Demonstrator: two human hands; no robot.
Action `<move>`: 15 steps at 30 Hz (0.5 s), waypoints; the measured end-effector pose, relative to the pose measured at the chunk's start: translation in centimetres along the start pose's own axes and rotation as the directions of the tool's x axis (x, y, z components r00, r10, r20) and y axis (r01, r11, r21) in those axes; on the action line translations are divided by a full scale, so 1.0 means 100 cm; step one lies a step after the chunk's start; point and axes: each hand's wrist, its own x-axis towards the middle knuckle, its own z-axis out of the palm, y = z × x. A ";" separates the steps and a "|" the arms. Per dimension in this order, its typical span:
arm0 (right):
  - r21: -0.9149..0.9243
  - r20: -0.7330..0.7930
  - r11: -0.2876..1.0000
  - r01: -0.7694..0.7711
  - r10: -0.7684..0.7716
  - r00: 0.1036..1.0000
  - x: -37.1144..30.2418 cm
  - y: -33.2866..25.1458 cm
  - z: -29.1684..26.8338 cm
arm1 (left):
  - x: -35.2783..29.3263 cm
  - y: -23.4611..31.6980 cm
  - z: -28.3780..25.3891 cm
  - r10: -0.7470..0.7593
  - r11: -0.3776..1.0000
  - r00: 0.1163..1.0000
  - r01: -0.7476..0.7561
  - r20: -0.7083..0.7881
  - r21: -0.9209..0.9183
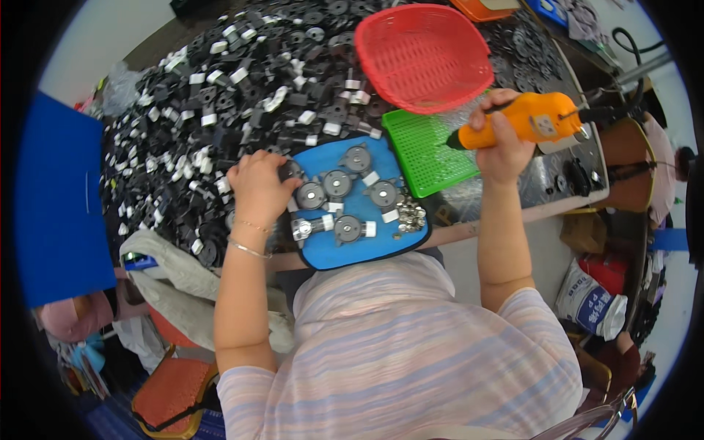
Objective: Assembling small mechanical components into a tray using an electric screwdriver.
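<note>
My right hand (506,150) is wrapped round an orange electric screwdriver (539,117), held above the green basket with its dark tip toward the left. At the left edge of a blue mat (330,253), my left hand (260,183) has its fingers and thumb closed on a dark round plastic part (290,171), partly hidden by the fingers. Several grey round parts with white tabs, among them a grey disc (348,229), lie on the mat. A small heap of shiny metal pieces (411,216) sits at its right side.
A large pile of black and white plastic parts (220,95) covers the table's left and back. A red basket (425,59) and a flat green basket (429,158) stand right of it. The screwdriver's black cord (609,114) runs off rightward. Grey cloth (172,264) hangs at the near left edge.
</note>
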 end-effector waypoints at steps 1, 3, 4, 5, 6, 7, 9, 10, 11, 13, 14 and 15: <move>-0.043 -0.029 0.999 0.014 -0.015 0.999 0.002 0.002 0.000 | -0.001 0.000 -0.002 -0.005 1.000 1.000 0.005 -0.001 0.007; -0.182 -0.073 0.983 0.036 -0.050 0.996 0.003 0.008 -0.003 | -0.002 -0.004 0.000 0.006 1.000 1.000 -0.006 0.005 0.010; -0.195 -0.098 0.980 0.036 -0.056 0.994 0.004 0.011 -0.004 | -0.002 -0.008 0.002 0.018 0.999 1.000 -0.018 -0.012 -0.028; -0.205 -0.122 0.978 0.035 -0.061 0.991 0.005 0.014 -0.004 | -0.002 -0.010 0.002 0.044 0.998 0.999 -0.045 -0.024 -0.051; -0.203 -0.121 0.978 0.046 -0.071 0.990 0.005 0.015 -0.006 | -0.002 -0.012 0.003 0.056 0.990 0.998 -0.059 -0.026 -0.127; -0.215 -0.127 0.975 0.050 -0.078 0.989 0.004 0.016 -0.006 | -0.002 -0.015 0.004 0.065 0.977 0.997 -0.070 -0.027 -0.201; -0.204 -0.116 0.979 0.028 -0.052 0.992 0.003 0.017 -0.007 | -0.003 -0.013 0.004 0.126 0.949 0.991 -0.135 -0.049 -0.284; -0.204 -0.094 0.978 0.038 -0.058 0.994 0.003 0.017 -0.007 | -0.003 -0.012 0.002 0.120 0.949 0.992 -0.126 -0.037 -0.288; -0.209 -0.098 0.977 0.038 -0.060 0.993 0.004 0.017 -0.007 | -0.004 -0.011 0.002 0.112 0.950 0.993 -0.115 -0.026 -0.291; -0.190 -0.100 0.980 0.063 -0.083 0.991 0.005 0.018 -0.008 | -0.004 -0.010 0.003 0.124 0.950 0.992 -0.126 -0.026 -0.285; -0.192 -0.102 0.979 0.062 -0.083 0.991 0.005 0.018 -0.009 | -0.004 -0.009 0.002 0.115 0.949 0.993 -0.114 -0.014 -0.295; -0.201 -0.095 0.977 0.066 -0.087 0.992 0.006 0.019 -0.010 | -0.004 -0.008 0.001 0.105 0.947 0.994 -0.101 -0.003 -0.305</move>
